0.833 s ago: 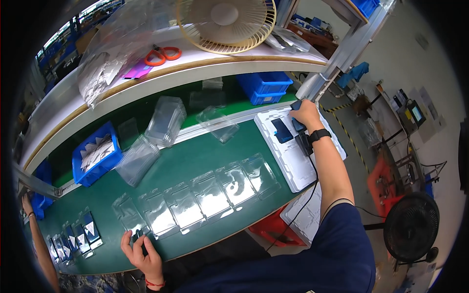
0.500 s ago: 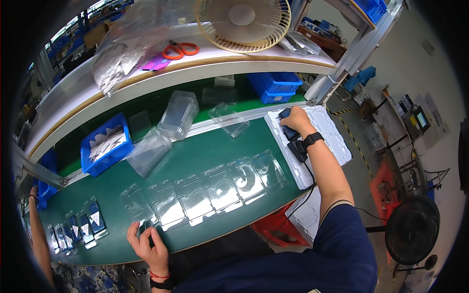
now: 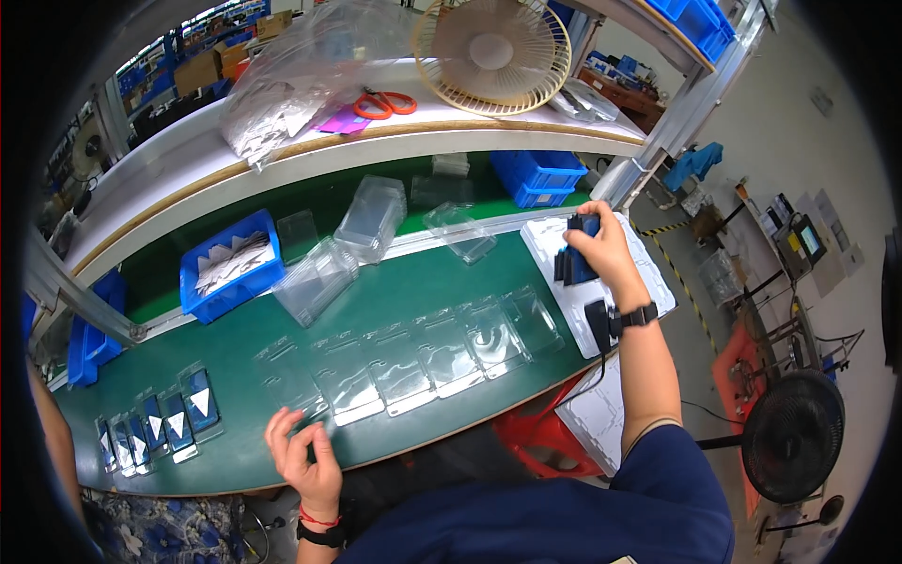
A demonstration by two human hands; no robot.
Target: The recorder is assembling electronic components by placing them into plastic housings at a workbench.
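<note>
My right hand (image 3: pixel 609 252) grips a small stack of flat dark-blue pieces, their exact kind unclear (image 3: pixel 583 270), held over the white moulded tray (image 3: pixel 660 289). Near the table's front edge, my left hand (image 3: pixel 305 461) has its fingers apart and slightly curled, with nothing visible in them. Just beyond its fingertips lies a clear plastic blister shell (image 3: pixel 285 369), leftmost in a row. Several more open clear shells (image 3: pixel 402 368) continue that row to the right. At the far left, several filled packs (image 3: pixel 177 423) show dark-blue pieces with white triangular slips.
A blue bin of white paper slips (image 3: pixel 230 268) and stacked clear shells (image 3: pixel 324 282) sit behind the row. Blue bins (image 3: pixel 536 174) stand under the shelf, which holds a fan (image 3: pixel 491 52) and orange-handled scissors (image 3: pixel 385 103). Another person's arm (image 3: pixel 58 428) is at the left edge.
My right hand has lifted the dark-blue pieces off the tray. My left hand has moved slightly back from the leftmost shell and its fingers have spread. The whole view has shifted a little.
</note>
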